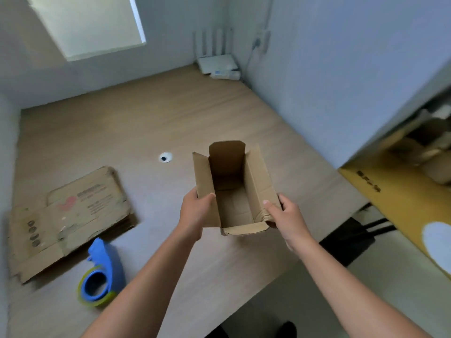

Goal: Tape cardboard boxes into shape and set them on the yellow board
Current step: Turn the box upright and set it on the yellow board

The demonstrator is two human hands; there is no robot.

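Cardboard box (231, 191), top flaps open, is held over the desk (146, 123) right of centre, its underside hidden. The left hand (195, 211) grip is clamped on the left wall, thumb inside. The right hand (285, 215) grip is clamped on the near right corner. The yellow board (395, 211) lies at right, cut off by the frame edge, and its dark characters are illegible. Flattened cardboard (70, 215) at near left carries a red logo and print, blurred beyond reading. A blue tape dispenser (102, 272) lies beside its near edge.
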